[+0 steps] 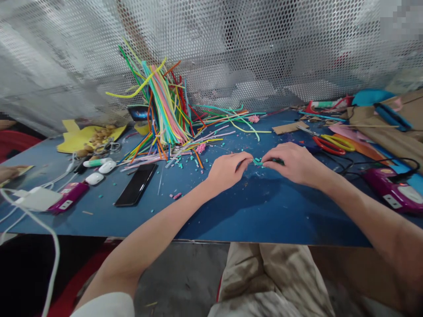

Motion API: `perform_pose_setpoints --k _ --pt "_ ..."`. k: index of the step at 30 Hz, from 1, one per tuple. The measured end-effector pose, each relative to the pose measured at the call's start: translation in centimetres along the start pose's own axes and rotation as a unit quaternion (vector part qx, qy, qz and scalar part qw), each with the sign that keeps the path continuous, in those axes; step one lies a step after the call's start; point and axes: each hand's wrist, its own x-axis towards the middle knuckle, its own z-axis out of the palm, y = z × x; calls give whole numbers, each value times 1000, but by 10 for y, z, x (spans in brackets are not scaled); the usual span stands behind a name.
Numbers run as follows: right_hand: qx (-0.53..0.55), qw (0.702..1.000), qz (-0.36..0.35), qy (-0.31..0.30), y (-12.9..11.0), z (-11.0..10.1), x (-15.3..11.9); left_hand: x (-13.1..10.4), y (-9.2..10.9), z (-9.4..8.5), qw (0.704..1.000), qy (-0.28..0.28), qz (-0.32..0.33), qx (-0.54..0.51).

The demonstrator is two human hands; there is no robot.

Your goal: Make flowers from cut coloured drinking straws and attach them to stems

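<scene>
My left hand and my right hand meet over the middle of the blue table, fingertips a short gap apart. Between them shows a short teal piece of pipe cleaner, and each hand is closed in a pinch at one end of it. Its exact shape is too small to make out. Small teal and pink snippets lie scattered left of my hands. Behind them stands a thick bundle of coloured pipe cleaners, with loose pipe cleaners spread to its right.
A black phone lies left of my forearm. Farther left are white chargers, a purple power strip and cables. Scissors, cardboard and another purple power strip are at right. A perforated metal panel rises behind. Another person's hand shows at far left.
</scene>
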Motion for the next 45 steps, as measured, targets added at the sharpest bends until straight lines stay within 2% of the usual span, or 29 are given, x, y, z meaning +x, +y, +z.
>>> perform_pose_setpoints --k 3,5,9,13,17,21,28,35,41,45 --pt "-12 1000 -13 9 -4 0 1 0 1 -1 999 -6 -29 13" --pt "-19 1000 5 21 -7 0 1 0 3 -3 998 5 -32 61" --pt "-3 997 70 31 -12 -1 0 1 13 -14 984 44 40 166" --pt "61 994 80 32 -17 0 0 1 19 -19 974 53 98 197" --pt "139 986 84 44 -21 0 0 -1 13 -16 968 55 124 212" --pt "141 985 86 53 -24 -2 0 -2 7 -14 967 58 133 209" --pt "78 993 48 77 -31 -3 -4 -3 8 -13 972 53 131 187" --pt "50 996 -3 72 -29 -2 -5 -2 8 -7 978 64 122 154" --pt "32 996 17 86 -21 -7 -3 1 -1 -7 990 58 101 78" --pt "11 998 7 60 -16 -5 -3 2 -10 -7 986 55 141 68"
